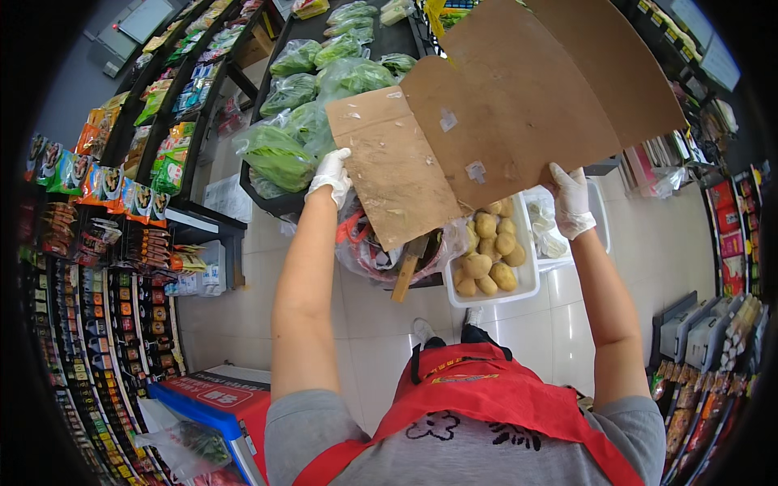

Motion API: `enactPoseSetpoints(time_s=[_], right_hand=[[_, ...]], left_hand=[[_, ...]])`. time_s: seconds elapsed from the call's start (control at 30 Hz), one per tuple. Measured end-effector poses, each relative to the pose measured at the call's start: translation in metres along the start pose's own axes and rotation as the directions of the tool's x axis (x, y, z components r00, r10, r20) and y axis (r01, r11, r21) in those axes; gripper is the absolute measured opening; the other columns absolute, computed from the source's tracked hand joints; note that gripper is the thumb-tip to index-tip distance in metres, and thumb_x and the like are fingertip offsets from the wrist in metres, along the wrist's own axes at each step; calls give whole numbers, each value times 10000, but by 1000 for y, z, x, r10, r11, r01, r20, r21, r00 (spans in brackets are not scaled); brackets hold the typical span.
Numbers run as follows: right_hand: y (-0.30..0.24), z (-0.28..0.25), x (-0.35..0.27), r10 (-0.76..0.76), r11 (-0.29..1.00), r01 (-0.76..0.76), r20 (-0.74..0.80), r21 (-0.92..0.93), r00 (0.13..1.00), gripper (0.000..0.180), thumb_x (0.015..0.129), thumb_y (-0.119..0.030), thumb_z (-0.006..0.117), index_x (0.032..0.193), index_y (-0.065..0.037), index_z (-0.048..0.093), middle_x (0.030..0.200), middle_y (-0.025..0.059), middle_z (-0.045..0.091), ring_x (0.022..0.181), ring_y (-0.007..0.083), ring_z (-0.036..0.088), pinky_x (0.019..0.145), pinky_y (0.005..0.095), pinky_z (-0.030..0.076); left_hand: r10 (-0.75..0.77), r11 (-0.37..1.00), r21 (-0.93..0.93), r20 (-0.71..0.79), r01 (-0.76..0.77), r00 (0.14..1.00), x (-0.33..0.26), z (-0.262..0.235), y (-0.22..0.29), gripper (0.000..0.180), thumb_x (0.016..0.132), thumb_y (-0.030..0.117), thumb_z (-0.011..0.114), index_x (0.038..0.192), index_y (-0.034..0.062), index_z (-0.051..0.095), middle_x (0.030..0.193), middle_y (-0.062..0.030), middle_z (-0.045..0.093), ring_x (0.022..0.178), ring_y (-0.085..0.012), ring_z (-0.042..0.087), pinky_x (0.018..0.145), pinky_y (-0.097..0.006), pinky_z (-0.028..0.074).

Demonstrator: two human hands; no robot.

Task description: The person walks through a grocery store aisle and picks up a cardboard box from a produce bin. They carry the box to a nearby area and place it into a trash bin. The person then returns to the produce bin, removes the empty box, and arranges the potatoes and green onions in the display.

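Observation:
A large unfolded sheet of brown cardboard [510, 121] is held up in front of me, creased into flaps, with torn bits of clear tape on it. My left hand [331, 178], in a white glove, is closed on its left edge. My right hand [572, 201], gloved too, grips its lower right edge, thumb on the near face. Beneath the sheet is a plastic-lined bin [356, 253] with a wooden-handled tool [403, 278] sticking out. Right beside that, a white tub [531, 279] holds potatoes [490, 247], partly covered by the cardboard.
Bagged leafy greens [279, 154] lie on a black display stand at the far left. Shelves of packaged snacks [101, 190] curve along the left. A second white tub [600, 215] with bagged goods stands right of the potatoes. A blue-and-red case [231, 405] is near my left side.

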State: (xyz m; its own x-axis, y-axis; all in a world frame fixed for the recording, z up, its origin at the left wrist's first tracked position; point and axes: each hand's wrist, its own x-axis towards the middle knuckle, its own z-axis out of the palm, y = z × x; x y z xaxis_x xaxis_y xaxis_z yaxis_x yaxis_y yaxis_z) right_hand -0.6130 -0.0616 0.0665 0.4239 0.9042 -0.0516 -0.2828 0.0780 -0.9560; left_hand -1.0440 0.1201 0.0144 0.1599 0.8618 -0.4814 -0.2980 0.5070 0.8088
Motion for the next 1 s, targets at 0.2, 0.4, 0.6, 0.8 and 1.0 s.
enactPoseSetpoints(time_s=[0.2,0.4,0.6,0.8,1.0], right_hand=[[-29,45,-23,-7,1000,7,15,-18,1000,285,984,-65,557,1268,-72,531,1164,44,651,975,149,655,762,299,550],[-11,89,-45,-18,999,16,72,33,997,271,983,-100,590,1247,-90,531,1177,43,644,984,150,651,784,298,547],[34,106,-48,-56,994,40,158,106,986,220,987,-34,554,1206,-59,564,1202,53,641,1039,154,638,830,316,558],[63,134,-83,-100,989,88,92,120,991,284,976,7,561,1258,-17,567,1212,41,633,1093,141,588,933,301,486],[100,146,-110,-334,938,345,172,-38,927,211,984,-58,605,1182,4,649,1127,34,670,1023,114,584,918,285,468]], left_hand=[[-7,999,-42,-95,3,995,-3,-35,15,848,899,311,617,1544,-28,184,1646,-173,157,1496,-317,213,1182,-484,181],[92,996,21,-348,-90,933,20,-100,26,291,940,129,540,1227,88,556,1202,-74,606,1094,-226,599,923,-378,500],[206,971,-68,-231,-227,951,-23,-106,45,373,971,19,386,1292,46,576,1248,-106,640,1133,-248,619,983,-374,495],[294,942,-98,-224,-322,929,-56,-83,45,382,967,-4,374,1296,24,567,1284,-131,621,1183,-263,591,1019,-382,473],[451,886,-32,-175,-463,875,-69,-71,39,398,897,-16,409,1238,16,611,1158,-112,662,1007,-256,638,889,-378,507]])
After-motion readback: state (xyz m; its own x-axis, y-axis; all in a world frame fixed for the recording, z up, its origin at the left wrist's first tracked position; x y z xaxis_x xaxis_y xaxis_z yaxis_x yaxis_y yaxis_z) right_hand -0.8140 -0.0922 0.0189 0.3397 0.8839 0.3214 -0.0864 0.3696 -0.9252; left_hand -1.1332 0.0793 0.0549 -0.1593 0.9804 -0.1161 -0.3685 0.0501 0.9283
